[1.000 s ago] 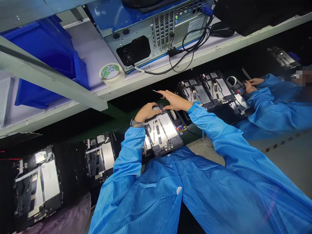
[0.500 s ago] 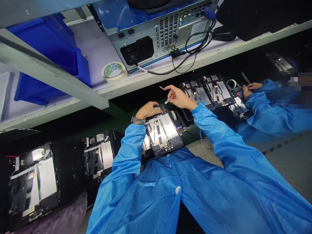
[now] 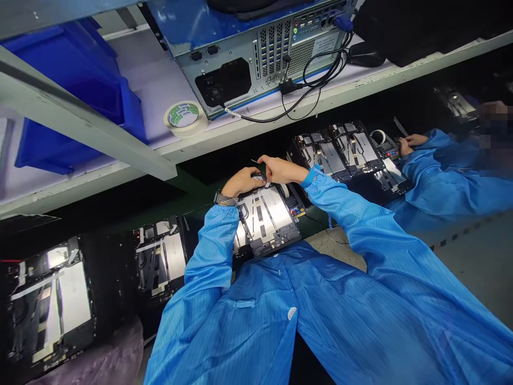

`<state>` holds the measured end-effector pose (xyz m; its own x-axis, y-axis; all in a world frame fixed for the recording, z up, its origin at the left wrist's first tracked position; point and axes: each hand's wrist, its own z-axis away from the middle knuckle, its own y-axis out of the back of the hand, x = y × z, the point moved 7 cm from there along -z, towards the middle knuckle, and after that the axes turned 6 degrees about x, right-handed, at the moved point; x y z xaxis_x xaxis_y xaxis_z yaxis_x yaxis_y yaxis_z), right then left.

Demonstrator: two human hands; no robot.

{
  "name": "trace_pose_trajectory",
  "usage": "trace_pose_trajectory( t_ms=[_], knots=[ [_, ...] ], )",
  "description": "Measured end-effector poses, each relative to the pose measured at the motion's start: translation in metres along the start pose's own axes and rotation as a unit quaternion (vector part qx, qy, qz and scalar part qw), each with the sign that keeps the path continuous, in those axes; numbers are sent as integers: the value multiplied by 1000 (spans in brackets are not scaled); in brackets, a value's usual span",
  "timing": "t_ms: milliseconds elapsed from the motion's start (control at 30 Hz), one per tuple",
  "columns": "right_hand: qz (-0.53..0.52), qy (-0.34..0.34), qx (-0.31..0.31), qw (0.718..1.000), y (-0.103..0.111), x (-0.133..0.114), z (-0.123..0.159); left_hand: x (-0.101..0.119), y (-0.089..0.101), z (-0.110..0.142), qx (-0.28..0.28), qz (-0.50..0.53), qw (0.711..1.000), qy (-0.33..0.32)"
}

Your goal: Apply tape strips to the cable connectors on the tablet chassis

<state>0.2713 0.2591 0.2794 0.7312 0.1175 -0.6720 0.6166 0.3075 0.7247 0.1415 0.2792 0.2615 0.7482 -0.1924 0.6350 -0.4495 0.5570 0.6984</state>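
Note:
An opened tablet [image 3: 272, 211], with a silver battery area and black strips, lies in front of me, overlapping another silver-and-black unit [image 3: 240, 238]. My left hand [image 3: 242, 182] is curled over its upper left edge, thumb and fingers closed on it. Just to the right, my right hand [image 3: 280, 170] pinches a slim stick-like tool [image 3: 255, 161], its far end poking out beyond the fingers. A small white piece [image 3: 267, 184] shows beneath the right fingertips at the tablet's top edge. My fingers hide most of the tool and the contact point.
A tape roll [image 3: 285, 191] and small device with coloured buttons [image 3: 297, 210] sit right of the tablet. More opened tablets [image 3: 356, 149] stand beyond; others [image 3: 162, 259] lie left. The shelf [image 3: 240, 131] overhangs, holding a computer case [image 3: 256, 59]. A co-worker's hands [image 3: 411, 143] are far right.
My right hand has moved down and left, bringing the tool and white piece to the tablet's top edge beside my left hand. My left hand has barely moved.

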Motion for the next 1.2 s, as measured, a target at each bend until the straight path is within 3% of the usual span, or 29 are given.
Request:
trace_pose_trajectory(
  t_ms=[600, 733, 833, 933, 1033, 1100, 1200],
  knots=[
    [70, 32, 6, 997, -3, -6, 5, 1, 0, -3, 0, -5, 1000, -7],
    [83, 41, 44, 995, 1, 5, -3, -1, -2, -5, 0, -3, 1000, -12],
    [26, 1, 54, 998, 4, 27, -7, -5, -3, -6, 0, -10, 1000, -1],
    [-112, -57, 46, 991, -3, 53, -2, -7, -3, -5, -5, -4, 1000, 7],
    [-216, -91, 133, 963, -6, 72, 8, -5, -4, -3, -17, 17, 1000, 17],
    [-232, -85, 188, 950, -9, 75, 15, -3, -3, -2, -18, 21, 999, 18],
    [-212, -58, 190, 957, -17, 67, 19, -3, -1, -1, -16, 16, 1000, 18]
  ],
)
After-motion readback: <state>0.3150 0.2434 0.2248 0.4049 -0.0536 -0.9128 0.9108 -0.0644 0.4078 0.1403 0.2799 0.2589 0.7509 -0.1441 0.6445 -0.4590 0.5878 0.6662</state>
